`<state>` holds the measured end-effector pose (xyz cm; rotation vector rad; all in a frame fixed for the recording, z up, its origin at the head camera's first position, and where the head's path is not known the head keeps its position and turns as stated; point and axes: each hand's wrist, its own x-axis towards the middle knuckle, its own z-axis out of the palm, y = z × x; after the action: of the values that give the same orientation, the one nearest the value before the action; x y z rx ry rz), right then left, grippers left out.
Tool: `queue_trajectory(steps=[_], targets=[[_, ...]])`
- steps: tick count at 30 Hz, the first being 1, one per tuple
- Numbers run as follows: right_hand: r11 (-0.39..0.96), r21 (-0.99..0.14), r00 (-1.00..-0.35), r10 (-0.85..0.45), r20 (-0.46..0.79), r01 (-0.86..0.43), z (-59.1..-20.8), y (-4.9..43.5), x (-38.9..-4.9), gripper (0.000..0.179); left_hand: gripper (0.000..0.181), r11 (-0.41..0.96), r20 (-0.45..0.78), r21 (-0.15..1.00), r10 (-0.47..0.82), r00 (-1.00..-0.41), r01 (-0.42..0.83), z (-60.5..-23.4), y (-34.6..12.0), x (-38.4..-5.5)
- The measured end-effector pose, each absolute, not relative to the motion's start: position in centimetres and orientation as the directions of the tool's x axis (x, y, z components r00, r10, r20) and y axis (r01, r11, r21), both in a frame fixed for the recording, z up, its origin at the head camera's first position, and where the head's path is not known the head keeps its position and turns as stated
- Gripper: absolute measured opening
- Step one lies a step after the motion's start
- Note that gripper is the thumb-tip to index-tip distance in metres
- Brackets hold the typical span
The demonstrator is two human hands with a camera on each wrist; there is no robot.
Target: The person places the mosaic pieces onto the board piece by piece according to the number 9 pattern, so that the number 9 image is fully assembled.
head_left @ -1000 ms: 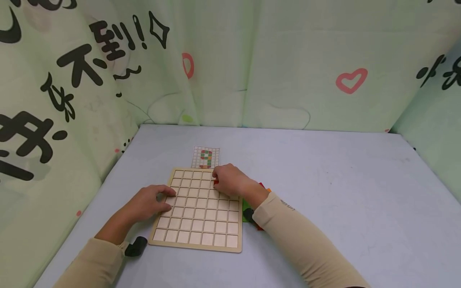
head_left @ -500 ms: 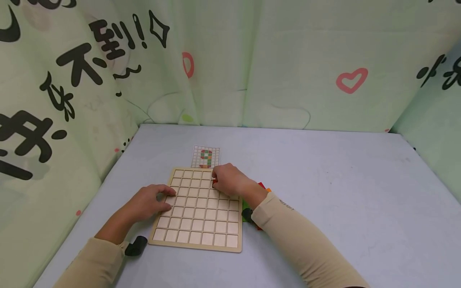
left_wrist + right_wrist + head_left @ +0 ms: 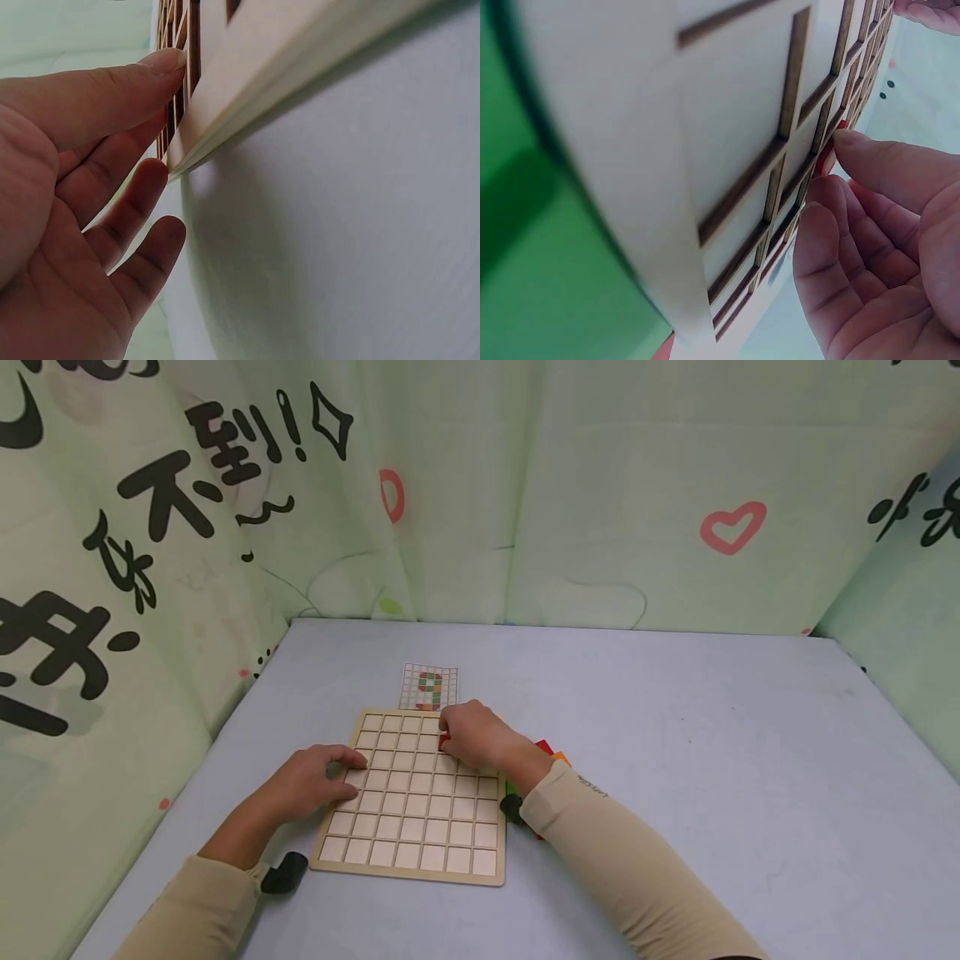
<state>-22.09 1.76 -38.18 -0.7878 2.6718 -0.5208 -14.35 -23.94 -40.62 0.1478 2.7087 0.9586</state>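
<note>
A light wooden grid board (image 3: 406, 831) lies on the table, its square cells bare where they show. My right hand (image 3: 483, 735) reaches over its upper right part and pinches a small red square tile (image 3: 826, 156) between thumb and fingers, right at the cells. At the board's left edge rests my left hand (image 3: 311, 781), thumb and index finger spread apart on the frame. In the left wrist view, the left thumb (image 3: 161, 64) lies along the frame and the other fingers are loosely bent below. Just beyond the board is a small pattern card (image 3: 429, 687) with a green, red and orange figure.
Right of the board, partly hidden by my right forearm, lie red pieces (image 3: 544, 747), an orange piece (image 3: 561, 758) and a green piece (image 3: 555, 247). A pale green printed curtain (image 3: 600, 485) stands behind and beside the white table (image 3: 712, 760).
My right hand has shifted slightly left with the red tile, so more of the tile shows. The left hand and the board stay in place.
</note>
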Motion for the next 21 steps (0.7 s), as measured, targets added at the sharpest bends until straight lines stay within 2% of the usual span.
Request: queue_trajectory(steps=[16,21], targets=[[0.776,-0.413,-0.781,-0.59,-0.206,-0.477,-37.77,1.72,-21.94,0.019,0.033,0.773,-0.21,0.634,0.193,-0.958,0.017,-40.46,-23.95,-14.26],[0.779,-0.43,-0.783,-0.581,-0.22,-0.457,-37.59,1.86,-21.79,0.023,0.033,0.771,-0.215,0.636,0.196,-0.957,0.015,-40.39,-23.85,-14.24]])
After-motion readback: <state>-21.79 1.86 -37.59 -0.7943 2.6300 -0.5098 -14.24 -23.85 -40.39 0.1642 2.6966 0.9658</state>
